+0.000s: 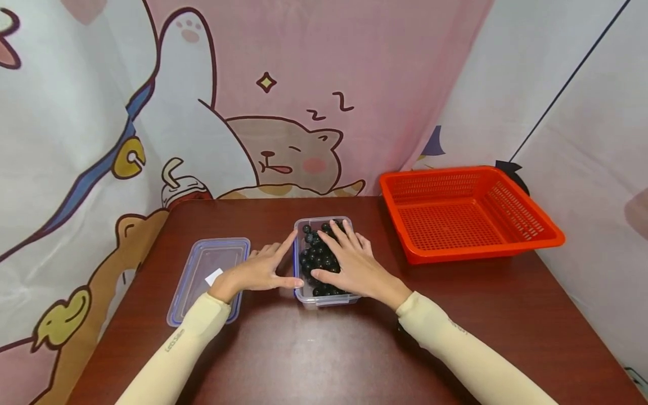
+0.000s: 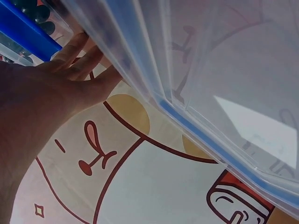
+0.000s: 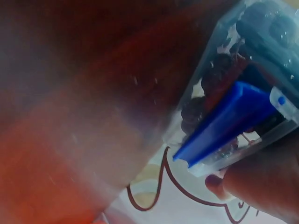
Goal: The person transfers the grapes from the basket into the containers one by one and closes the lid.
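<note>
Desk [image 1: 304, 354]: dark reddish brown. Toward its far edge, container [image 1: 331, 302] clear, with a blue clip [image 3: 229, 123]; round fruit [image 1: 319, 259] in it near-black. By the left edge, lid [image 1: 199, 284] translucent, blue line round its border, white rectangle [image 1: 214, 276] on it. Far right corner, basket [image 1: 445, 222] orange-red, lattice-patterned. My sleeves [image 1: 174, 349] pale cream, small dark lettering. Beyond the far edge, cloth [image 1: 283, 34] pink and white, brown-outlined cartoons, among them a beige cat [image 1: 288, 149], pink-cheeked.
</note>
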A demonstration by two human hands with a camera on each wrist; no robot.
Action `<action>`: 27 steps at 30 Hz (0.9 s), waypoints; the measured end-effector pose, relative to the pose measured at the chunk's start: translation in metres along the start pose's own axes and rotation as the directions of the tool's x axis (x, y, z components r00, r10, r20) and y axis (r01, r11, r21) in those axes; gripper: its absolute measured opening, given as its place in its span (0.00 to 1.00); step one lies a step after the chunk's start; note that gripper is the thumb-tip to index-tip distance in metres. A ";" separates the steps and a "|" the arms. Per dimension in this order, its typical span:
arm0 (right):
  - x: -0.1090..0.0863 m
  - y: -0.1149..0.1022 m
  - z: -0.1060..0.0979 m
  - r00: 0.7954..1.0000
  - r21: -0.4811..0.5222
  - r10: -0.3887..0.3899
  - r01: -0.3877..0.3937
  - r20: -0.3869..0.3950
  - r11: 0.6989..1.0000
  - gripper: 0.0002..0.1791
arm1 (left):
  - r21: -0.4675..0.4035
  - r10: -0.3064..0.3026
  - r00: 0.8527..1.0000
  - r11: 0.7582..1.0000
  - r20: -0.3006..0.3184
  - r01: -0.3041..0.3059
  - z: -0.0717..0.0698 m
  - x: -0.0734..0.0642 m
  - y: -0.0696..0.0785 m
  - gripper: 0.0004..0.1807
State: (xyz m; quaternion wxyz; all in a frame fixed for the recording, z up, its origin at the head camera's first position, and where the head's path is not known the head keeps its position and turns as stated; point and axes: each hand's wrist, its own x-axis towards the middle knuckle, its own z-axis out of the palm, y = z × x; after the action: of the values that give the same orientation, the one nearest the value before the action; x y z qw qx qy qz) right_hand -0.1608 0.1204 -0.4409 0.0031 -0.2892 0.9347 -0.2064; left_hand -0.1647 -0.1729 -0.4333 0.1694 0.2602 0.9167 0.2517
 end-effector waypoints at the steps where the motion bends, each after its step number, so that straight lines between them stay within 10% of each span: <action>1: 0.001 0.000 0.000 1.000 -0.018 -0.001 0.002 0.013 1.000 0.55 | 0.000 0.000 1.000 1.000 0.000 0.000 0.000 0.001 0.000 0.70; 13: 0.009 -0.009 -0.002 0.993 -0.144 -0.043 0.058 0.108 0.988 0.53 | 0.020 -0.003 1.000 1.000 -0.001 0.003 -0.001 0.001 -0.001 0.70; 27: 0.008 -0.010 0.007 0.997 -0.256 -0.074 0.073 0.008 0.964 0.52 | 0.004 -0.017 1.000 1.000 0.000 0.017 0.001 0.001 -0.003 0.69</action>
State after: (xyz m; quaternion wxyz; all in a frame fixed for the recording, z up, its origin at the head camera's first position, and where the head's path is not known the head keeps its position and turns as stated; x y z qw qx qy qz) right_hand -0.1611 0.1055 -0.4426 -0.0429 -0.3215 0.9422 -0.0841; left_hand -0.1664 -0.1738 -0.4357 0.1712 0.2529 0.9192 0.2486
